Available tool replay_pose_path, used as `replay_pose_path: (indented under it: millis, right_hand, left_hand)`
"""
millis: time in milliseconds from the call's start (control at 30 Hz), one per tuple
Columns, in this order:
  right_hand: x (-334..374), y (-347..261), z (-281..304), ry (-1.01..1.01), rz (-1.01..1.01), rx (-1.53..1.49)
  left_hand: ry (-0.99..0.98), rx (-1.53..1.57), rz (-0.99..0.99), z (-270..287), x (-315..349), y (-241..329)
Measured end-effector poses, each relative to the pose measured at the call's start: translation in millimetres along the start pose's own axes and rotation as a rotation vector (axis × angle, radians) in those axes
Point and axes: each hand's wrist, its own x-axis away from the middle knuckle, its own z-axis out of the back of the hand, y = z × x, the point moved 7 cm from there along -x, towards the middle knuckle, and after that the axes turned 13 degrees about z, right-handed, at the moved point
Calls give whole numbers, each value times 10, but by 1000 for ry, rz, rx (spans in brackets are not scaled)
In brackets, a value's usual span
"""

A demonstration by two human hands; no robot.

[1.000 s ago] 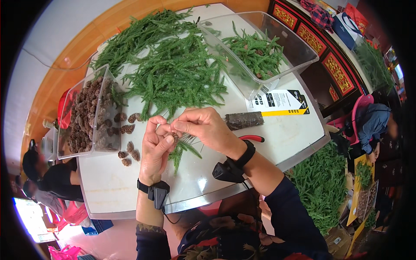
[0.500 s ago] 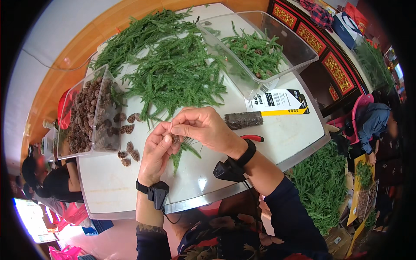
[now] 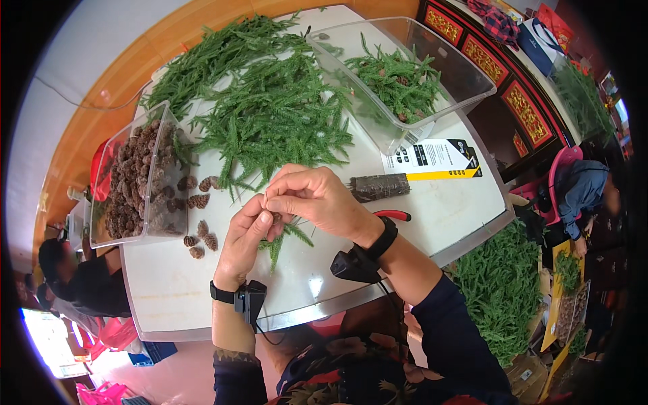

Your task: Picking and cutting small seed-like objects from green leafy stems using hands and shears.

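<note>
Above the near middle of the white table, my left hand is closed on a pine cone, mostly covered by the fingers. A small green artificial pine sprig shows just below and beside those fingers; I cannot tell whether it is joined to the cone. My right hand pinches right at the left fingertips, and whatever it grips is too small to make out. Several loose pine cones lie left of my hands. To the right rests a dark wrapped bundle of thin pieces, with a red tool handle near my right wrist.
A clear bin of pine cones stands at the left. Green sprigs are heaped across the far side. A clear bin at the far right contains sprigs with cones. A yellow-and-white card lies before it. Other people sit at both sides.
My hands stay together, the fingers shifting slightly at the pinch, and less of the cone shows. The person at the left has moved.
</note>
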Motion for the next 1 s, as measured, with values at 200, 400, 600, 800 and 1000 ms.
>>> replay_pose_path:
  millis: [200,400,600,800,1000]
  right_hand:
    - [-6,52,28,68,15,-40]
    - [-44,54,-1,48,-4,41]
    - [-130,5,-129,13,97,138]
    - [-211,-96,-364,58,144,225]
    - [-284,-291,-731,34,241,493]
  left_hand:
    - [19,50,-19,2,-8,6]
    - [26,92,-41,51,7,25]
    - [56,96,-58,180,40,91]
    - [185,-136,-136,321,192,267]
    - [287,-329,-167,406,510,535]
